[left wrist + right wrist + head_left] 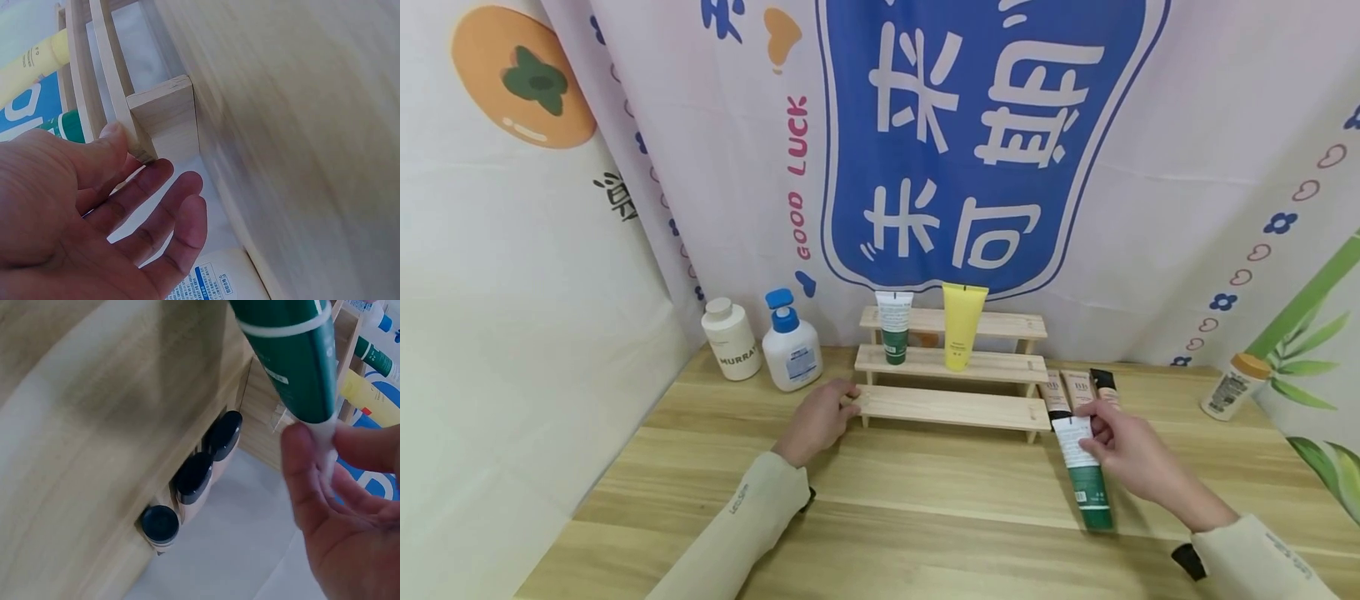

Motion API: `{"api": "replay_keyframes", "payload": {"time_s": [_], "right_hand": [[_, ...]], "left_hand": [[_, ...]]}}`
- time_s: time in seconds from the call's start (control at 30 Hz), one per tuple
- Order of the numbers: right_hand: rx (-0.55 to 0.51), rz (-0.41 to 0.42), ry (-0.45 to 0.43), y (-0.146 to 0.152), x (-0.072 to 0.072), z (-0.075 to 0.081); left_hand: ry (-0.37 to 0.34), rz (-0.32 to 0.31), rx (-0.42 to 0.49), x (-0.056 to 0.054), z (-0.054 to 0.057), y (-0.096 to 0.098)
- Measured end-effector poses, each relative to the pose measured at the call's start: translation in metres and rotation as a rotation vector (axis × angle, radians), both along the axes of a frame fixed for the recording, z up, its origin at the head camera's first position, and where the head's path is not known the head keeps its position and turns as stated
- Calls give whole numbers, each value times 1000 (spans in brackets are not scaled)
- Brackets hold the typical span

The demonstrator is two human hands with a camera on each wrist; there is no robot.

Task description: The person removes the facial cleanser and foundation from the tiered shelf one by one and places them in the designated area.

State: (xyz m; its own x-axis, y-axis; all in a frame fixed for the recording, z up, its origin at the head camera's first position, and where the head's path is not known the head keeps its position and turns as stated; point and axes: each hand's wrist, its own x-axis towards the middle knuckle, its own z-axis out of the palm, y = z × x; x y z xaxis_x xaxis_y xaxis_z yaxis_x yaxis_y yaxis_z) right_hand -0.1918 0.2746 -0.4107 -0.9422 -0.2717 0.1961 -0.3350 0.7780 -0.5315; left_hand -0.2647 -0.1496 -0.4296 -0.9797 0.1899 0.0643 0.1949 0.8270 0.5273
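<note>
My right hand [1123, 446] pinches the white crimped end of a green-and-white squeeze tube [1084, 475], whose green cap points down toward me, over the table right of a three-step wooden display rack [955, 406]. In the right wrist view, thumb and fingers press on the tube's white part. At the rack's lowest step, my left hand [822, 421] holds the left end of the board, thumb on one side and fingertips on the other in the left wrist view. Another green-and-white tube [894, 327] and a yellow tube [962, 327] stand upright on the middle step.
Several BB cream tubes with black caps [195, 477] stand right of the rack. A white bottle [731, 340] and a blue-topped pump bottle [792, 346] are at the back left. At the far right is a bottle with an orange-brown lid [1235, 387]. A printed cloth hangs behind.
</note>
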Motion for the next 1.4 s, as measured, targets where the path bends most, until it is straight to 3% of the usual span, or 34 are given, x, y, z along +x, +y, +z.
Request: {"api": "replay_keyframes", "payload": {"time_s": [0.23,0.47,0.73,1.13,1.4], "right_hand": [[108,-8,-105,1,-2,-12],[115,-47,-174,0,-6,-18],[56,-131,-335,-6,-7,-22],[183,-112,-258,-4,-14,-20],[172,-71,-158,-3,-12,-18]], "left_hand": [[-8,4,5,0,-1,1],[-1,2,-2,-1,-1,-1],[6,3,-7,0,-1,-1],[2,4,1,-1,-1,1],[0,5,1,0,0,0]]}}
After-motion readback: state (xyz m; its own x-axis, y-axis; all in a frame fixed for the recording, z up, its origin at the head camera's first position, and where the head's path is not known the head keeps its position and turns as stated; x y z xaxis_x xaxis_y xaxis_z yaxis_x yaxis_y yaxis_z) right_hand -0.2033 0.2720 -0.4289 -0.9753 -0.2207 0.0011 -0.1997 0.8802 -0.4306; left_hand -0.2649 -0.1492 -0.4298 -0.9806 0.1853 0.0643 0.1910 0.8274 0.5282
